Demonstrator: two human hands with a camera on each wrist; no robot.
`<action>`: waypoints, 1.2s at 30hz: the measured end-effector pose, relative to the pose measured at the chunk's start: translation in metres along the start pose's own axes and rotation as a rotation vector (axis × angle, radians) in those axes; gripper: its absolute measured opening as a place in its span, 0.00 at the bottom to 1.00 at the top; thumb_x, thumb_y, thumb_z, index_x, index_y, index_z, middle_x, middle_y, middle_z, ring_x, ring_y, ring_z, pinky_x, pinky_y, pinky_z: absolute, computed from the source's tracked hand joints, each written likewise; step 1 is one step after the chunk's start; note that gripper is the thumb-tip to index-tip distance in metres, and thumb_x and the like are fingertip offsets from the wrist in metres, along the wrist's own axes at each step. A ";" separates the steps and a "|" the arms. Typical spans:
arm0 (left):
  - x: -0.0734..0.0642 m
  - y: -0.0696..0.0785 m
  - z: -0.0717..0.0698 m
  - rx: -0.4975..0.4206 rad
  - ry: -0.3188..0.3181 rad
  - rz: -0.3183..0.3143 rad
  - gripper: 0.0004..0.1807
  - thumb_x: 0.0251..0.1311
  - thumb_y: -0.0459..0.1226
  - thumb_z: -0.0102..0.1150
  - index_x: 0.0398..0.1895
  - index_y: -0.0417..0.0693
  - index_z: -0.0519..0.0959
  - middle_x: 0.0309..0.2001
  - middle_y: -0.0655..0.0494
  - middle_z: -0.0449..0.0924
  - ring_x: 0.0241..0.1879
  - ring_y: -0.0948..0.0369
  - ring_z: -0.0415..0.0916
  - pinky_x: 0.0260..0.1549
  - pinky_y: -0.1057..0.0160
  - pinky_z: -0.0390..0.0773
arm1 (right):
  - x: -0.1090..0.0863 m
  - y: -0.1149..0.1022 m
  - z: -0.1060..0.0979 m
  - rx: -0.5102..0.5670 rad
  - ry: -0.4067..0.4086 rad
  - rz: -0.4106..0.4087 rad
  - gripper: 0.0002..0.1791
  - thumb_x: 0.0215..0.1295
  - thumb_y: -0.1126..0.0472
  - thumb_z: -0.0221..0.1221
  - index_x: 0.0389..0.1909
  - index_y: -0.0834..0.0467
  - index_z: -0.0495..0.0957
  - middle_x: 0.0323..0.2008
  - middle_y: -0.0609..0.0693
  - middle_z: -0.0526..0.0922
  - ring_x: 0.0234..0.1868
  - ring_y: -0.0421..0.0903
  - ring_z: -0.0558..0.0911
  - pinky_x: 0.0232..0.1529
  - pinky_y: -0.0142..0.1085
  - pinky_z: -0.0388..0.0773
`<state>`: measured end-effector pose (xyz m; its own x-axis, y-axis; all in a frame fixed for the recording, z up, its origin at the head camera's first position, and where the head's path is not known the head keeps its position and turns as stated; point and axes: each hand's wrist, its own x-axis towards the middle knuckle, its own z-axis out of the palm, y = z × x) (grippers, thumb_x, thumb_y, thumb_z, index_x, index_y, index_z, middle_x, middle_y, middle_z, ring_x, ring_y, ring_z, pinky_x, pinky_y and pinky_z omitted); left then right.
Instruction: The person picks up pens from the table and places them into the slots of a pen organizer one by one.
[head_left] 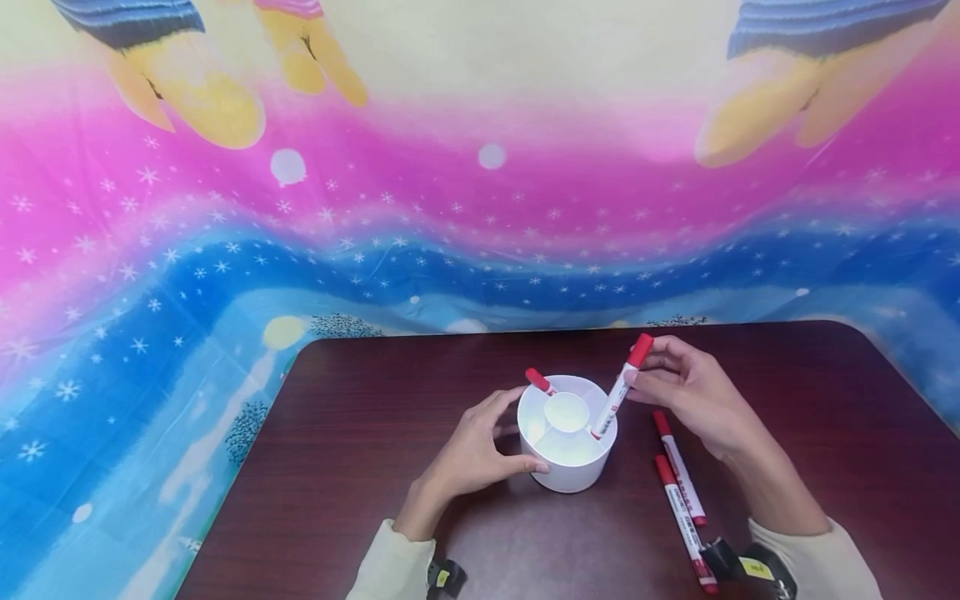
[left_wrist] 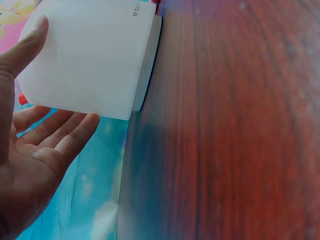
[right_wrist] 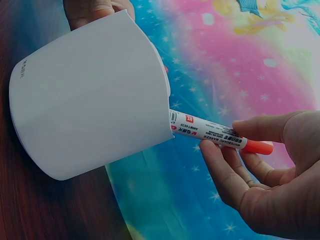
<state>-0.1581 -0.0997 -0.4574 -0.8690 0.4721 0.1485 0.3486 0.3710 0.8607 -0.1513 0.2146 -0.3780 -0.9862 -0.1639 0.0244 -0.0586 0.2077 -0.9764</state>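
Observation:
A round white pen holder (head_left: 573, 477) with several compartments stands upright on the table. My left hand (head_left: 472, 446) grips its left side, thumb at the front rim and fingers round the back, as the left wrist view shows with the holder wall (left_wrist: 90, 55). Between thumb and fingers, my right hand (head_left: 693, 392) pinches a red-capped whiteboard marker (head_left: 621, 387). That marker leans, cap up, its lower end inside the right compartment; the right wrist view shows its printed barrel (right_wrist: 207, 131). Another red-capped marker (head_left: 538, 381) leans in the back left compartment, its lower part hidden.
Two more red-capped markers, one nearer (head_left: 681, 517) and one farther (head_left: 681, 471), lie side by side on the dark wood table (head_left: 337, 475), right of the holder and below my right hand. A colourful printed cloth (head_left: 450, 208) hangs behind the table's far edge.

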 end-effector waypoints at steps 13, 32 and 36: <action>0.000 0.000 0.001 -0.031 -0.007 0.020 0.54 0.48 0.43 0.89 0.80 0.57 0.69 0.67 0.59 0.78 0.65 0.57 0.81 0.62 0.57 0.86 | 0.002 0.003 0.000 -0.021 0.001 0.003 0.26 0.77 0.64 0.65 0.67 0.69 0.67 0.52 0.56 0.80 0.47 0.36 0.90 0.50 0.35 0.91; 0.001 0.000 0.001 -0.034 -0.005 0.013 0.54 0.47 0.43 0.89 0.80 0.58 0.69 0.66 0.60 0.78 0.64 0.60 0.82 0.61 0.65 0.85 | 0.003 0.003 0.003 -0.044 -0.020 0.008 0.26 0.78 0.62 0.64 0.67 0.72 0.69 0.52 0.60 0.81 0.46 0.37 0.90 0.50 0.36 0.91; 0.001 0.000 0.001 -0.032 -0.003 0.014 0.55 0.47 0.43 0.89 0.80 0.58 0.69 0.66 0.60 0.78 0.64 0.59 0.82 0.61 0.62 0.85 | 0.003 0.003 0.004 -0.051 -0.016 0.008 0.24 0.78 0.62 0.64 0.66 0.71 0.70 0.51 0.61 0.81 0.46 0.37 0.90 0.50 0.36 0.91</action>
<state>-0.1586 -0.0983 -0.4576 -0.8630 0.4796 0.1590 0.3491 0.3384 0.8738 -0.1543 0.2104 -0.3817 -0.9841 -0.1774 0.0127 -0.0591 0.2583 -0.9642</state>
